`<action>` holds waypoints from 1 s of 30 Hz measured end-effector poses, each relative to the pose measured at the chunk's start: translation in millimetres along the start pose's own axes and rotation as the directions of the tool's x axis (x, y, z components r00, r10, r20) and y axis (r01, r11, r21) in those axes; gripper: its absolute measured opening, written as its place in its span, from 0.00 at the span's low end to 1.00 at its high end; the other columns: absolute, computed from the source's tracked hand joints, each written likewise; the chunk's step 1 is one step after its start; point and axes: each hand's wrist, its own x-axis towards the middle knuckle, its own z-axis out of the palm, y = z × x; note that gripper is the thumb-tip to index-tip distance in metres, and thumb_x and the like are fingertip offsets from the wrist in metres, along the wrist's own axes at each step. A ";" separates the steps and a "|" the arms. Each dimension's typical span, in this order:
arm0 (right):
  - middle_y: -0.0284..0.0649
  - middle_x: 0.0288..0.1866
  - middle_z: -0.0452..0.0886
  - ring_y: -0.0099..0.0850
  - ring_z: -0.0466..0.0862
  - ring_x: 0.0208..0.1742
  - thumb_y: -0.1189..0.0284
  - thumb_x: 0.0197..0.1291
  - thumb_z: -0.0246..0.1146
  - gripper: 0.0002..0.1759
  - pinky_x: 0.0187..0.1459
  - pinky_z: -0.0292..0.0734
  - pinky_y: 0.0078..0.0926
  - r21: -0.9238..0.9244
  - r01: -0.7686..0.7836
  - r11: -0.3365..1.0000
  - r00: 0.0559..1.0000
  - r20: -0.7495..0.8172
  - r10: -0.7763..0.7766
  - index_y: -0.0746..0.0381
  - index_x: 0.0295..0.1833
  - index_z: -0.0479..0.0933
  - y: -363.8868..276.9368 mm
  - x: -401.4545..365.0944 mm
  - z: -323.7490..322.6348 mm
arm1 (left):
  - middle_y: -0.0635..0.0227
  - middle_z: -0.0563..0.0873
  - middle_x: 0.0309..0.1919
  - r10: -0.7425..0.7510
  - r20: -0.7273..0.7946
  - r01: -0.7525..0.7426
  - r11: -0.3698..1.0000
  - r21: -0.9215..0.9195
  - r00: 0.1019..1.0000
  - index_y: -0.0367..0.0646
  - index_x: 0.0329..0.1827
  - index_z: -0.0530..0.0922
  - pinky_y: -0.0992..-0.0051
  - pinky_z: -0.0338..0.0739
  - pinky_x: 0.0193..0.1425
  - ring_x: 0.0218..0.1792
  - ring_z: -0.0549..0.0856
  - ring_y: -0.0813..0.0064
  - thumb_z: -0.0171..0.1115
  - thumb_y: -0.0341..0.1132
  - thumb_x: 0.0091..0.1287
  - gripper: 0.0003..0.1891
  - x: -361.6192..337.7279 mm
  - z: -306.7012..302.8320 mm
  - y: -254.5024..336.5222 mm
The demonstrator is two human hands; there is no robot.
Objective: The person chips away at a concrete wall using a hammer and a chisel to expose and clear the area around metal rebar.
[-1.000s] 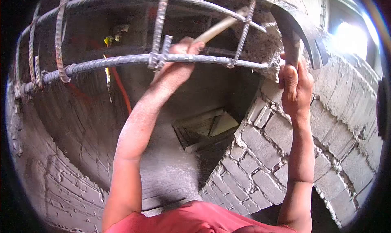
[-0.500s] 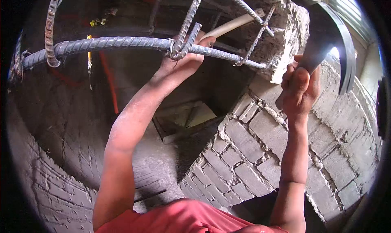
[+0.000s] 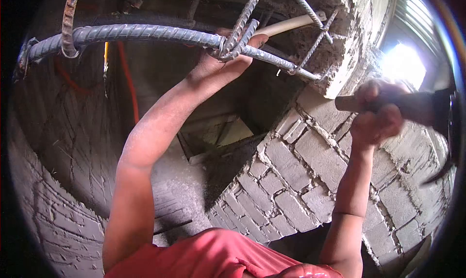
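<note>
My right hand [image 3: 378,115] is closed around the handle of a claw hammer [image 3: 412,105]. The handle's butt sticks out to the left of the fist, and the dark head with its curved claw is at the right edge of the view, partly blurred. Behind the rebar, my left hand [image 3: 225,59] is raised with its fingers partly hidden; it appears wrapped around the end of a white pipe [image 3: 293,24]. That pipe slopes up to the right toward the rough concrete. A thick ribbed rebar [image 3: 141,32] crosses in front of the left hand, with thinner bars tied to it.
A broken concrete column [image 3: 335,59] stands at the upper right, above a block wall [image 3: 291,171]. An orange-red tube [image 3: 127,84] hangs at the left. A pale panel [image 3: 234,131] lies below the left forearm. Bright light enters through an opening at right.
The hammer has swung from upright to nearly level, its head moving right and down. My right hand has shifted slightly right. My left hand remains at the pipe.
</note>
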 end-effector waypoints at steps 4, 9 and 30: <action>0.50 0.27 0.71 0.34 0.76 0.26 0.60 0.75 0.54 0.18 0.32 0.73 0.33 -0.665 -0.169 0.728 0.905 0.189 0.382 0.67 0.50 0.73 35.0 -2.3 -13.3 | 0.68 0.86 0.47 0.105 0.033 -0.109 0.984 0.141 0.994 0.44 0.54 0.82 0.73 0.77 0.42 0.49 0.84 0.82 0.66 0.33 0.70 0.12 -3.0 4.4 -4.1; 0.40 0.24 0.74 0.27 0.75 0.25 0.51 0.74 0.56 0.25 0.29 0.72 0.29 -0.489 -0.153 0.859 0.965 0.114 0.237 0.66 0.49 0.75 6.7 -5.9 -7.1 | 0.66 0.84 0.52 0.042 0.160 -0.082 0.965 0.249 0.986 0.42 0.64 0.76 0.72 0.79 0.53 0.50 0.83 0.76 0.62 0.34 0.73 0.18 -2.0 8.0 -11.0; 0.46 0.24 0.74 0.34 0.77 0.25 0.59 0.76 0.52 0.19 0.31 0.74 0.34 -0.709 0.056 0.703 0.929 0.296 0.225 0.64 0.43 0.78 46.8 -5.3 -35.7 | 0.79 0.66 0.32 0.580 0.139 -0.359 0.285 0.889 0.803 0.49 0.50 0.72 0.82 0.65 0.28 0.28 0.68 0.86 0.43 0.42 0.81 0.11 3.7 11.8 -18.1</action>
